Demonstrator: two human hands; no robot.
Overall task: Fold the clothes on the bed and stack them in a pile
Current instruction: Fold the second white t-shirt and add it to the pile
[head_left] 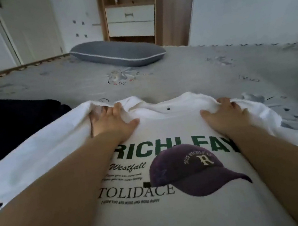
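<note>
- The white T-shirt (pixel 165 125) is laid print-up, its long axis running away from the viewer, collar far.
- Its shoulders are gripped by the left hand (pixel 111 124) and right hand (pixel 224 114).
- Open bed (pixel 196 70) is seen beyond; dark clothing (pixel 9 125) lies left.

White cotton T-shirt (pixel 180 215) up front, printed with green block lettering, black script and a dark purple baseball cap bearing a cream letter R. Under it, the pale grey bedsheet (pixel 186 71) with faint darker grey motifs. Grey oblong pillow (pixel 117 54), white piping. Black cloth (pixel 9 123) at left. Wooden cabinet (pixel 130 18), white drawers.
</note>
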